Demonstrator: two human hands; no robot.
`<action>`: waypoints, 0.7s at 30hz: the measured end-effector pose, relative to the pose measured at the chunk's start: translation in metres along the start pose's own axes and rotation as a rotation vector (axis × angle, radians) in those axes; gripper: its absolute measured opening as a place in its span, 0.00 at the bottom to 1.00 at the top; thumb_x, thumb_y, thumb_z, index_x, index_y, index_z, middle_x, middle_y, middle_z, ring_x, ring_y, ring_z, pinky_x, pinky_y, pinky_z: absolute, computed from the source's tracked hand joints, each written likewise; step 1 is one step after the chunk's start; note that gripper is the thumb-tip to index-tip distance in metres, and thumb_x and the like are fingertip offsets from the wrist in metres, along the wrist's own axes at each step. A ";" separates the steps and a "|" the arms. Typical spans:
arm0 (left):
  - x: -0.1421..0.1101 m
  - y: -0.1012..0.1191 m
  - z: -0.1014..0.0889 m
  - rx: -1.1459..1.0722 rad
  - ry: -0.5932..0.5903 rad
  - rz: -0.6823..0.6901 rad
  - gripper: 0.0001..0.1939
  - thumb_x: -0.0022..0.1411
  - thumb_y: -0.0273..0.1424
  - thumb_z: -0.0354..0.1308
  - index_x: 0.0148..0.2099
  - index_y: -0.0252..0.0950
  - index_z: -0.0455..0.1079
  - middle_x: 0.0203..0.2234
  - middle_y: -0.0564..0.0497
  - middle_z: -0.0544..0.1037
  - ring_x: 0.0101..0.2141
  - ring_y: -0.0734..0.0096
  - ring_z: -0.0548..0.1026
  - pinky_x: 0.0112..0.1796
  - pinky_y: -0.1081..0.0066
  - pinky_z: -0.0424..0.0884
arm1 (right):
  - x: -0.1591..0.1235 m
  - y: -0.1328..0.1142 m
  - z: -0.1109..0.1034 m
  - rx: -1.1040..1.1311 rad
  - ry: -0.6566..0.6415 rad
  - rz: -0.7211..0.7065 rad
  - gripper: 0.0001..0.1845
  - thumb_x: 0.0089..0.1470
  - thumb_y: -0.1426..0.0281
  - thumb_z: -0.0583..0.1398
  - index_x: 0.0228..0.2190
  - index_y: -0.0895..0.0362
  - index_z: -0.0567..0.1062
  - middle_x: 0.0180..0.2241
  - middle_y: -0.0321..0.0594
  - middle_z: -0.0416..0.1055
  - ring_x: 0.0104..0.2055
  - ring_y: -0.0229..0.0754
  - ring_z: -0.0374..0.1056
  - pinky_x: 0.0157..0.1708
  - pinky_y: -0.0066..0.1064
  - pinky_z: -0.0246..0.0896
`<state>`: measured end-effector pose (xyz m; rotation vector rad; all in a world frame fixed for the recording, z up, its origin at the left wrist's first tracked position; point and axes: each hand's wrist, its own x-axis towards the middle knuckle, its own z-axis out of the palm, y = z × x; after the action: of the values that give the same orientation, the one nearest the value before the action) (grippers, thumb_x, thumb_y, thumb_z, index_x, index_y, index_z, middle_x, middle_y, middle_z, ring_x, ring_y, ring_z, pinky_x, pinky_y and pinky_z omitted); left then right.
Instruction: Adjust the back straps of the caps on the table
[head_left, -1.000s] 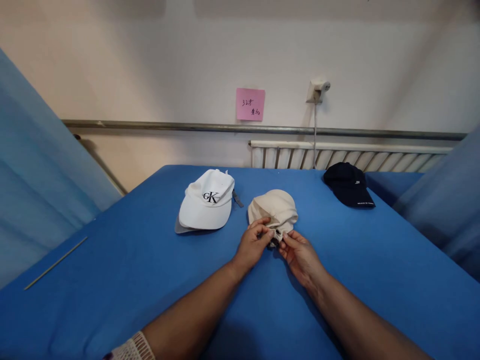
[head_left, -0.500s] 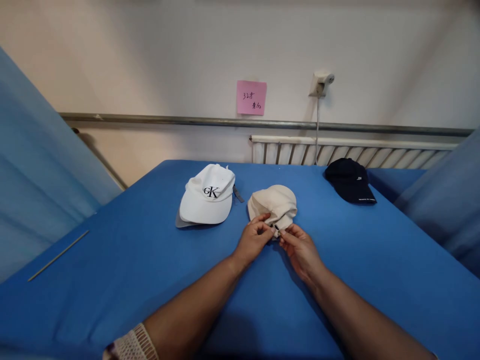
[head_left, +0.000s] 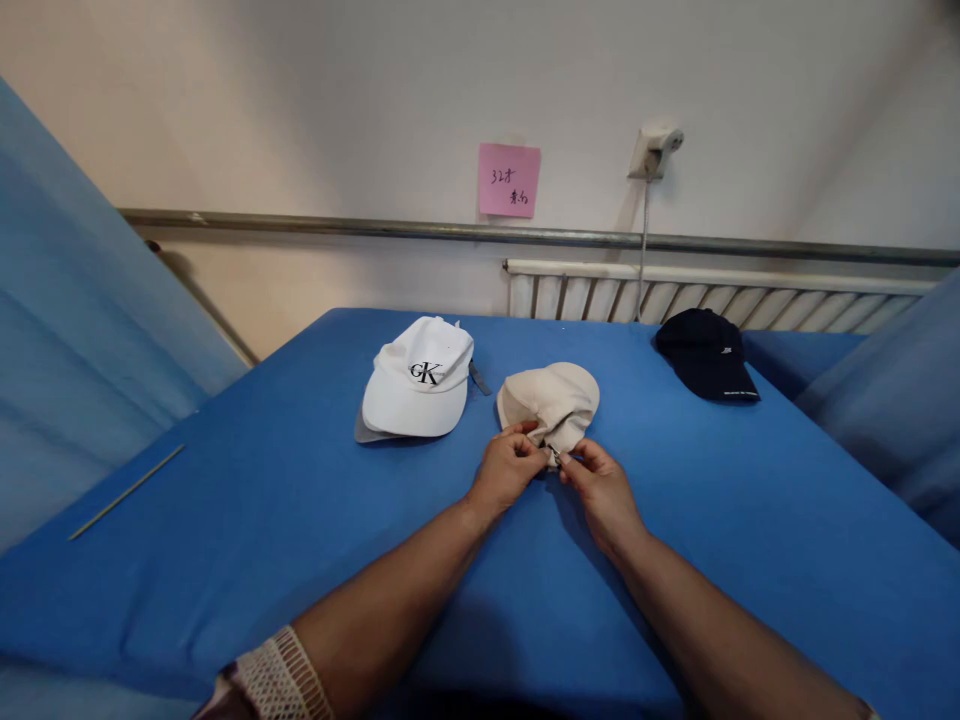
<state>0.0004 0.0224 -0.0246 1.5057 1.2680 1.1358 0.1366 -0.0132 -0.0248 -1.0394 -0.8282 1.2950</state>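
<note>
A beige cap (head_left: 551,395) lies on the blue-covered table (head_left: 420,480), its back strap end turned toward me. My left hand (head_left: 508,470) pinches the strap from the left, fingers closed on the fabric. From the right, my right hand (head_left: 600,490) pinches the strap by its small dark metal buckle (head_left: 556,456). Fingertips hide most of the strap, so how it runs through the buckle cannot be made out. To the left rests a white cap (head_left: 420,380) with black letters, on top of something grey that shows under its brim.
A black cap (head_left: 705,355) sits at the back right. Toward the left edge lies a thin stick (head_left: 127,492). Behind the table are a radiator (head_left: 585,293), a metal rail (head_left: 375,228), a plug with a cord (head_left: 651,160) and a pink note (head_left: 509,180). Blue curtains hang on both sides.
The camera view has tilted down slightly. My hands stay at the beige cap's strap, and the buckle has turned a little between my fingers. The other caps have not moved.
</note>
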 end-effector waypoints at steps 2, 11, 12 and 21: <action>0.000 0.000 0.000 -0.011 0.010 0.005 0.11 0.51 0.31 0.62 0.19 0.36 0.67 0.39 0.44 0.79 0.51 0.58 0.73 0.48 0.64 0.68 | 0.000 0.000 0.000 -0.015 -0.003 0.002 0.10 0.42 0.65 0.69 0.29 0.55 0.79 0.23 0.33 0.69 0.25 0.35 0.58 0.28 0.29 0.53; -0.003 0.001 -0.001 -0.056 -0.023 0.064 0.10 0.57 0.35 0.60 0.26 0.37 0.74 0.46 0.44 0.78 0.54 0.58 0.70 0.56 0.58 0.62 | 0.000 0.000 -0.002 0.224 -0.057 0.078 0.10 0.41 0.67 0.71 0.28 0.54 0.78 0.26 0.32 0.69 0.25 0.33 0.58 0.28 0.27 0.55; -0.003 0.001 -0.001 -0.055 -0.026 0.067 0.09 0.56 0.35 0.61 0.27 0.37 0.74 0.46 0.44 0.78 0.54 0.57 0.70 0.57 0.57 0.62 | 0.000 -0.001 -0.002 0.240 -0.059 0.085 0.10 0.41 0.68 0.71 0.28 0.54 0.78 0.26 0.32 0.69 0.25 0.32 0.58 0.28 0.27 0.56; -0.003 0.001 -0.001 -0.116 -0.034 0.028 0.11 0.56 0.36 0.62 0.25 0.36 0.73 0.48 0.44 0.77 0.53 0.58 0.71 0.56 0.57 0.64 | 0.000 -0.002 -0.005 0.236 -0.057 0.121 0.11 0.41 0.68 0.70 0.30 0.54 0.79 0.28 0.33 0.72 0.25 0.33 0.60 0.27 0.28 0.57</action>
<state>-0.0005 0.0198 -0.0237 1.4545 1.1416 1.1766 0.1418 -0.0134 -0.0241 -0.8786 -0.6441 1.4921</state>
